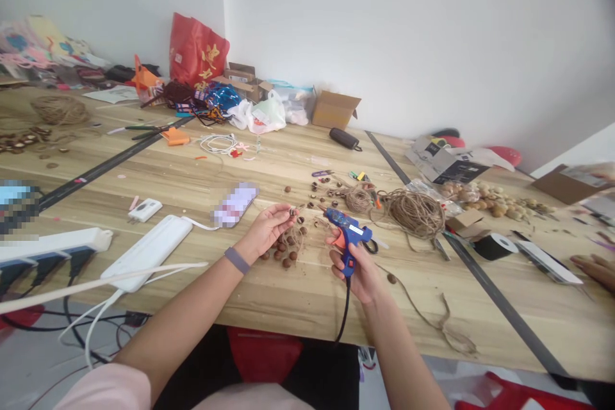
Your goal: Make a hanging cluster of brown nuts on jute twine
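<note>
My right hand (358, 262) is wrapped round the handle of a blue hot glue gun (353, 240) with an orange trigger. Its nozzle points left, a short way from my left hand (271, 227). Between the fingertips of that left hand is a small brown nut shell (292, 212), dark with a pale part. Below it lies a cluster of round brown nuts (287, 262) tangled with thin twine. More nut shells (314, 186) are scattered behind the glue gun. From the gun's handle a black cord (344, 314) hangs down over the table edge.
Right of the gun sit a big twine coil (416, 213) and a black roll (494, 246). At left are a phone (235, 205), a white power bank (148, 250) and a power strip (57, 246). Another person's hand (596, 270) rests at the right edge. Boxes and bags line the wall.
</note>
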Tool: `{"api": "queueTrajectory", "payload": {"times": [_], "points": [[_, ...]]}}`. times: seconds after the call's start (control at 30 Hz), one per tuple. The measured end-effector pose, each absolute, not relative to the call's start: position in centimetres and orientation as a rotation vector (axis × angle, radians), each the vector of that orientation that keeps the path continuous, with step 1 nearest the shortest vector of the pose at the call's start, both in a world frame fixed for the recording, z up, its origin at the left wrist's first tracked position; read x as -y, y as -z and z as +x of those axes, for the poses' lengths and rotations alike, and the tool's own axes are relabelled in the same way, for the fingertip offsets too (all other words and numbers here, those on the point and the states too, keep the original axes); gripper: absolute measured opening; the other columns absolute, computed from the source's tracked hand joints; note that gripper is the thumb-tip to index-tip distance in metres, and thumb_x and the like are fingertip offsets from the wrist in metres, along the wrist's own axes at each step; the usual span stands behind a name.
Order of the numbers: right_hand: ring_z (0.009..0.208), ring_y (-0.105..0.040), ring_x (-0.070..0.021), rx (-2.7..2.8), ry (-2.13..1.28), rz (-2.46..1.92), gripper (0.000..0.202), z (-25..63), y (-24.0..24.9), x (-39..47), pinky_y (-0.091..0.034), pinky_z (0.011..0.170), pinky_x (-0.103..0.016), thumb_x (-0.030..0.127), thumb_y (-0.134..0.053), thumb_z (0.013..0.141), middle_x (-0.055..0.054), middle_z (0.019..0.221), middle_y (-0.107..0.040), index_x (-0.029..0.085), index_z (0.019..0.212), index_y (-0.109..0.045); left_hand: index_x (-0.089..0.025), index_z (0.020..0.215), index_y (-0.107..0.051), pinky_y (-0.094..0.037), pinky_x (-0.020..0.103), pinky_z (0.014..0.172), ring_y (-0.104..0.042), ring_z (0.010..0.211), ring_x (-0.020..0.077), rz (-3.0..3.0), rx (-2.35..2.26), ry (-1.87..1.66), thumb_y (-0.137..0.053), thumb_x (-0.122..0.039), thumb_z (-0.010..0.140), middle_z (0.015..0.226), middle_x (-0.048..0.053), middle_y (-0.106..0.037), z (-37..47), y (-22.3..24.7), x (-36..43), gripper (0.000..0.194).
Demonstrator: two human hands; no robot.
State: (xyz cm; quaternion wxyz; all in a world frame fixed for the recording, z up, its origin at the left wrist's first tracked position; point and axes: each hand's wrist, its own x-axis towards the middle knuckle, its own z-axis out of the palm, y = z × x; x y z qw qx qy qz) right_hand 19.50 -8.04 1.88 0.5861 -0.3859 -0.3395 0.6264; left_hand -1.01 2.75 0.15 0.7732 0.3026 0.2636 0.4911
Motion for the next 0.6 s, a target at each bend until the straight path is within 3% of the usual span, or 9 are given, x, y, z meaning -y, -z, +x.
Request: {"api": "queueTrajectory", "payload": {"times": [0.13,0.37,0.6], "points": [[0.060,-0.054,-0.0130,0.749,-1.468,-1.016,0.037,20.0,-2.0,6.9,-0.043,0.044,-0.021,0.050,-0.083,0.066,-0.004,0.076,-0.067,0.021,0.081,-0.066,-0.013,0.087,-0.070,-0.055,0.023,0.085,-0.071,0.083,0.0128,0.657,-0.556,-1.032,-0.074,-0.004,0.073,0.090,0.007,-0.076,-0.8,-0.1,-2.5,0.018],[0.050,-0.046,-0.0078,0.844,-1.559,-0.940,0.035,20.2,-3.8,3.3,-0.029,0.031,-0.013,0.042,-0.088,0.059,0.000,0.065,-0.063,0.018,0.075,-0.069,-0.015,0.082,-0.069,-0.055,0.022,0.082,-0.071,0.081,0.0117,0.589,-0.579,-1.083,-0.070,-0.001,0.074,0.084,0.003,-0.075,-0.8,-0.5,-2.8,0.017],[0.048,-0.049,-0.0073,0.938,-1.602,-0.946,0.038,19.2,-1.7,2.6,-0.032,0.030,-0.013,0.052,-0.083,0.067,-0.004,0.071,-0.068,0.017,0.077,-0.071,-0.014,0.082,-0.069,-0.055,0.020,0.079,-0.071,0.077,0.0105,0.568,-0.545,-1.114,-0.068,0.002,0.074,0.081,0.003,-0.075,-0.8,0.2,-2.9,0.018]]}}
